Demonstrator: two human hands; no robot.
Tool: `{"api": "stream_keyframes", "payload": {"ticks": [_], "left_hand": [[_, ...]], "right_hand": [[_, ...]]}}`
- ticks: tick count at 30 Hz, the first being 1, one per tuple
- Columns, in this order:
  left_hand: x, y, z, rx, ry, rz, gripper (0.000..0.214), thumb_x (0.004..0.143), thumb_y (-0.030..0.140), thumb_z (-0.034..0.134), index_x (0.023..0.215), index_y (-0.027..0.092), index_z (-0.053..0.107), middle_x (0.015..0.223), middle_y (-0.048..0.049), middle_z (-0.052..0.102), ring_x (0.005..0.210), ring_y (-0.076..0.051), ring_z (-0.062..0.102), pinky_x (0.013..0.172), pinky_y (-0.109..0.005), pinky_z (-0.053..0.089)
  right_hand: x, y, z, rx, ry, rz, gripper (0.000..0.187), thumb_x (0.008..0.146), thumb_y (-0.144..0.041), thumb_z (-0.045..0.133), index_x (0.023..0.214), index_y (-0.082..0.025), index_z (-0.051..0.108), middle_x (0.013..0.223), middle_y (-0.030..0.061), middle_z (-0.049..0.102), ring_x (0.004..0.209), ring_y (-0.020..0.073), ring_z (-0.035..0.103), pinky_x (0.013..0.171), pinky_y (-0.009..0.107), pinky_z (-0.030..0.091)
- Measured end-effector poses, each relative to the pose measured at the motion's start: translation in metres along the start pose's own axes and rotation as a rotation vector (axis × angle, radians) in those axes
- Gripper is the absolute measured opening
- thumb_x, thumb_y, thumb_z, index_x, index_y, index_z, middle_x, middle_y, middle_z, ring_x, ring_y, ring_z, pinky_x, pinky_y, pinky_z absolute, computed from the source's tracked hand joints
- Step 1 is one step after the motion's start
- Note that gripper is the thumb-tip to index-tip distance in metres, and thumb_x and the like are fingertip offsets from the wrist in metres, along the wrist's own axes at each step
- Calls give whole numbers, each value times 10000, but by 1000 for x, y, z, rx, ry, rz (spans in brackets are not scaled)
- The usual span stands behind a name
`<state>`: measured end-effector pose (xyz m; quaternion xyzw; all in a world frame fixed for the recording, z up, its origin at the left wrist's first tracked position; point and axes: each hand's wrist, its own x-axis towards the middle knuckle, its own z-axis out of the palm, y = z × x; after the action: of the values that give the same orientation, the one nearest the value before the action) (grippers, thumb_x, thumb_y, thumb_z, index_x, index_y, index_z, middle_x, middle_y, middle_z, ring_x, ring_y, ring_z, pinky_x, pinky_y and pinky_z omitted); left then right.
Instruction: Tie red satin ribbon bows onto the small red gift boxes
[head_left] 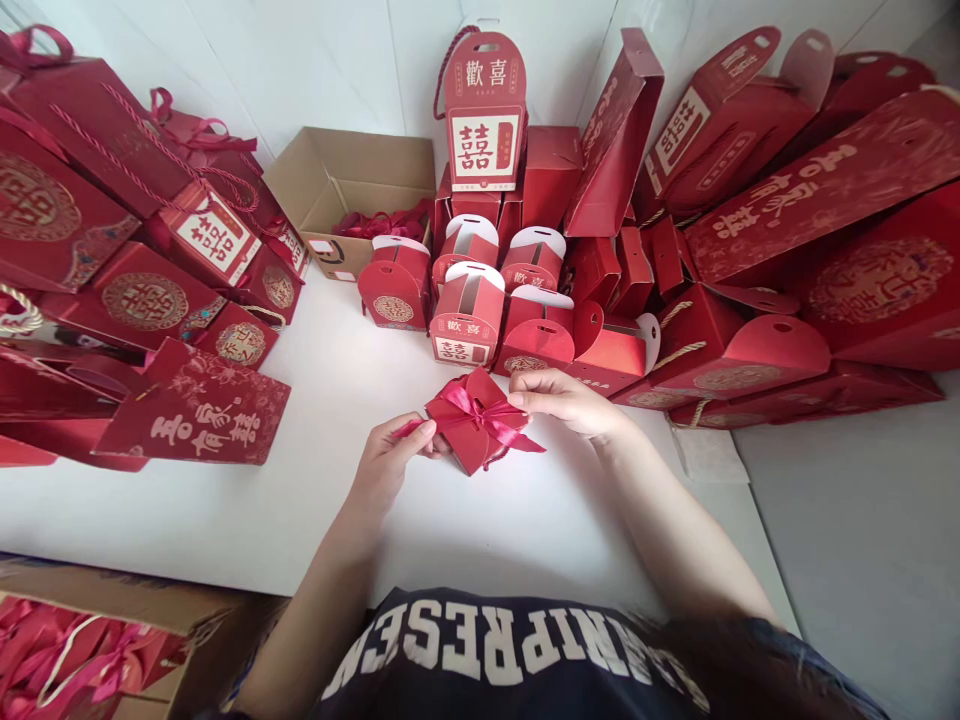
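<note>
A small red gift box (469, 440) with a pink-red ribbon bow (480, 408) sits on the white table (322, 480) in front of me. My left hand (390, 462) pinches one end of the ribbon at the box's left side. My right hand (562, 400) pinches the ribbon's other loop at the box's right top. Both hands have their fingers closed on the ribbon.
Several small red boxes with white handles (469, 315) stand behind. An open cardboard box (352, 195) holds red ribbons. Large red gift bags (112, 250) lie at left, flat red boxes (810, 200) at right. A carton with ribbons (90, 650) sits bottom left.
</note>
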<state>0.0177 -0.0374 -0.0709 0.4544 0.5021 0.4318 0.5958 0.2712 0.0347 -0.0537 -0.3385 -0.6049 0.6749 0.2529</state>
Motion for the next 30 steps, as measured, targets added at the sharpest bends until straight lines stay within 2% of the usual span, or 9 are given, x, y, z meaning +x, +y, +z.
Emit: {"api": "stream_keyframes", "payload": {"ticks": [8,15,18,20,21,22,25,27,30], "left_hand": [[-1,-4,-1,-80,-4,-22,324,868,365,643,627,172,547,697,-15,651,722,-161,611,723,-279,468],[-1,-4,-13,158,-77,-16,404,901,438,572,600,171,534,699,-37,667,722,-174,619,714,-298,446],[-2,7,-16,302,135,77,365,909,498,533,713,190,539,727,-18,618,715,-166,582,632,-283,422],[-2,21,-12,432,355,221,263,888,468,583,844,210,557,854,-14,609,831,-171,587,652,-275,426],[-1,30,-9,512,407,292,221,875,435,613,901,219,569,933,-18,610,912,-178,587,691,-277,439],[1,38,-4,594,397,353,196,867,401,633,945,227,587,1001,-23,610,979,-184,585,731,-283,452],[13,56,10,768,186,480,123,870,326,633,957,239,639,1116,-33,599,1106,-201,569,890,-325,472],[24,58,18,803,23,505,117,869,311,635,963,244,654,1200,-40,578,1201,-214,535,1017,-363,438],[39,52,22,802,-155,461,111,850,335,660,913,244,667,1299,-43,545,1298,-239,479,1097,-398,398]], "right_hand": [[5,8,-1,29,21,-14,348,851,-425,670,640,-176,549,623,-38,480,609,112,424,628,260,347],[1,5,0,-16,133,-43,404,899,-521,585,692,-173,577,671,-34,429,626,110,361,617,266,294],[-2,1,0,-47,161,-80,410,915,-524,563,700,-174,572,715,-27,434,660,114,382,641,268,314],[-3,-2,0,-93,150,-101,419,920,-531,551,701,-175,584,744,-17,453,686,121,410,672,276,345],[-3,-3,-1,-116,139,-106,420,918,-535,552,706,-176,600,775,-7,481,718,129,443,706,284,371],[-3,-4,-1,-133,124,-105,418,914,-537,558,715,-176,623,830,10,521,779,144,489,761,298,398],[-6,-6,-3,-166,51,-89,376,906,-519,587,776,-189,711,1143,66,590,1107,221,546,991,371,399],[-8,-8,-5,-182,4,-93,344,899,-497,610,777,-202,740,1304,68,563,1264,254,492,1087,409,349],[-10,-10,-4,-198,11,-112,332,892,-475,633,730,-201,730,1354,63,559,1327,263,460,1118,422,328]]}}
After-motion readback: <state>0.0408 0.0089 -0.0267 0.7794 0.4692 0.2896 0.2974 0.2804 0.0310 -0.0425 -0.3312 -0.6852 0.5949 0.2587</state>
